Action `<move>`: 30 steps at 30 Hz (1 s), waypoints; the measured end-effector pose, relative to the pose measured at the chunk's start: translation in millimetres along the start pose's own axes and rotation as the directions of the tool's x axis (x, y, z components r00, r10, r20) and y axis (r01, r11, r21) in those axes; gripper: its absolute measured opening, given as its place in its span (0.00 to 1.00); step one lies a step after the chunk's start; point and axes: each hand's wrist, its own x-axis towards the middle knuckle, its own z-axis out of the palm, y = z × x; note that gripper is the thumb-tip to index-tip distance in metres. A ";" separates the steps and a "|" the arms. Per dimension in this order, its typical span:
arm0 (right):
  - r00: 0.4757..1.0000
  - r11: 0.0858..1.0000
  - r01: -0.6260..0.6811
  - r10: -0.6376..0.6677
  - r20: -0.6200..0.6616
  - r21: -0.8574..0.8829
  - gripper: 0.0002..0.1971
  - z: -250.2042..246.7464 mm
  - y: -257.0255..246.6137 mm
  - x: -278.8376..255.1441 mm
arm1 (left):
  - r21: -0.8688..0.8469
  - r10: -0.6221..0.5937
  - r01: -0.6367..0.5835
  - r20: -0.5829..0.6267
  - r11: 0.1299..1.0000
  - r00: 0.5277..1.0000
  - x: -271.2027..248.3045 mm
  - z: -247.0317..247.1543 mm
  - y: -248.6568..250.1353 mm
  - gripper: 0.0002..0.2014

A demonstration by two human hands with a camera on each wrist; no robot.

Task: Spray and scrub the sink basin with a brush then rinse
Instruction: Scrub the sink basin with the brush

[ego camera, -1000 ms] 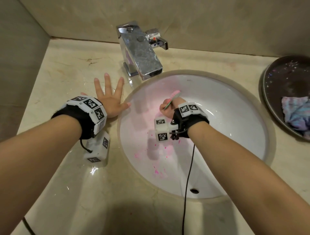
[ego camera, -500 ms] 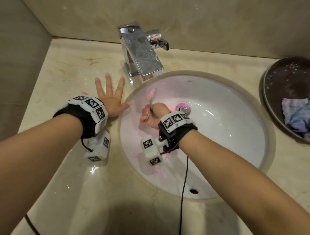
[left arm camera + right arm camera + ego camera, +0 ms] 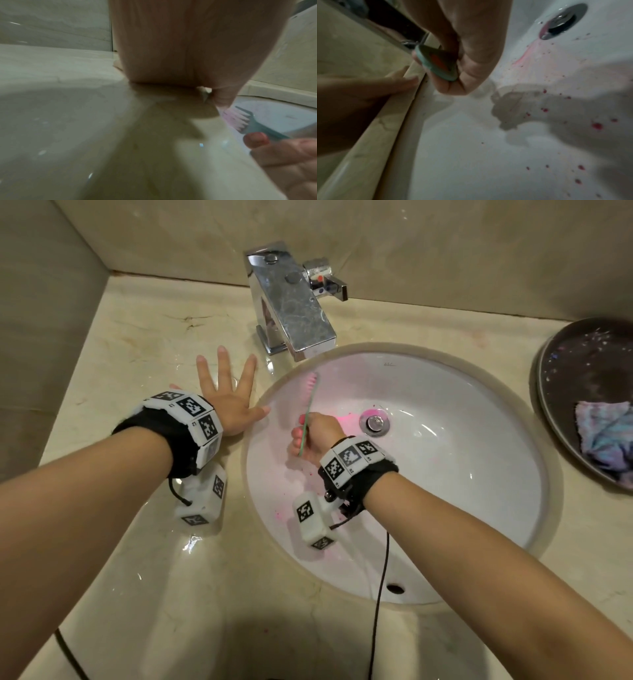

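Brush: bristles on the basin wall, upper left of it, just below the tap | your right hand: fist curled round the green handle | your left hand: flat, fingers spread, on the counter left of centre | pink flecks in basin; cloth in dark bowl, right edge.

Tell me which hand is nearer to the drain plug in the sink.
Right. The right hand holds the brush inside the basin, just left of the drain plug. The left hand lies flat on the counter, outside the rim.
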 end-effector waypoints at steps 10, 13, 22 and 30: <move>0.998 0.999 -0.031 0.033 0.054 -0.045 0.14 9.0 9.1 -2.1 | -0.005 0.005 -0.005 -0.002 1.000 1.000 -3.2 -1.6 2.1 0.38; 0.993 0.990 0.017 -0.001 -0.115 0.143 0.14 -2.9 -9.8 8.5 | -0.001 -0.004 0.004 0.011 1.000 1.000 -2.4 -1.8 1.5 0.38; 0.999 0.972 -0.003 0.010 0.031 -0.234 0.13 -7.1 21.1 17.0 | -0.007 0.002 -0.001 0.010 1.000 1.000 -2.7 -2.1 1.5 0.38; 0.991 0.968 0.046 -0.075 -0.109 -0.246 0.13 -37.2 3.0 30.6 | -0.001 -0.002 0.002 0.028 1.000 1.000 -0.2 -1.4 -0.4 0.37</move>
